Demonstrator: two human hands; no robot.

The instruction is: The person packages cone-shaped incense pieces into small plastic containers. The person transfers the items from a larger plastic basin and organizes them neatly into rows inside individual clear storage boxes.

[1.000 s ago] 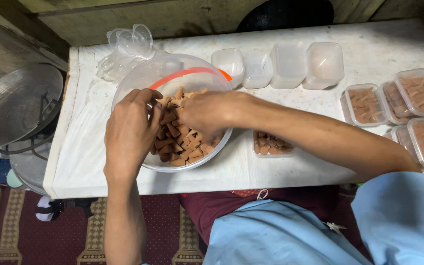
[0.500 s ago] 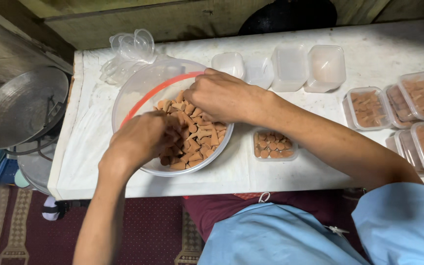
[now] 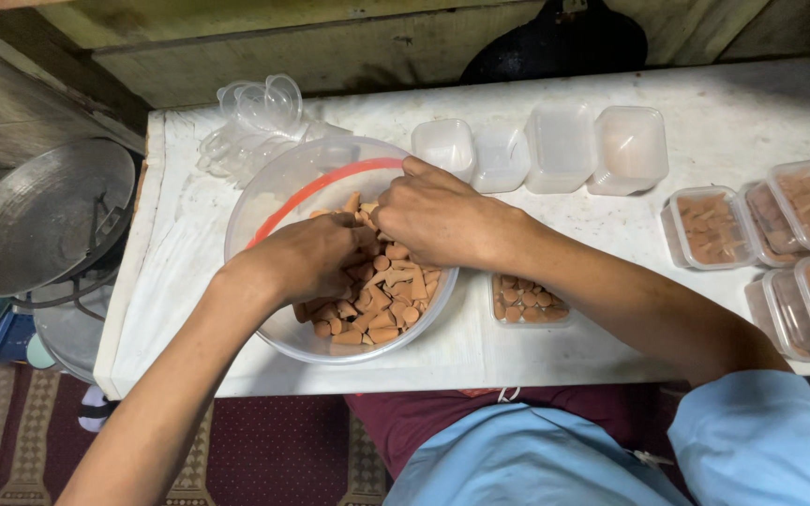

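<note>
A large clear plastic bowl [image 3: 278, 192] with a red band stands on the white table [image 3: 733, 103]. It holds a heap of small brown cone-shaped pieces [image 3: 382, 305]. My left hand [image 3: 307, 258] is down in the heap, fingers curled around some pieces. My right hand [image 3: 433, 220] reaches in from the right, fingers closed over pieces at the top of the heap. Both hands meet near the bowl's middle. A small clear tub [image 3: 527, 302] partly filled with cones sits just right of the bowl, under my right forearm.
Several empty clear tubs [image 3: 560, 145] line the table's back. Filled, lidded tubs [image 3: 803, 211] are grouped at the right. Clear lids [image 3: 255, 112] lie behind the bowl. A metal pan [image 3: 39, 211] sits off the table's left edge.
My left hand moved up and right in the bowl to meet the right hand. My right hand shifted slightly down onto the heap. The view moved a little.
</note>
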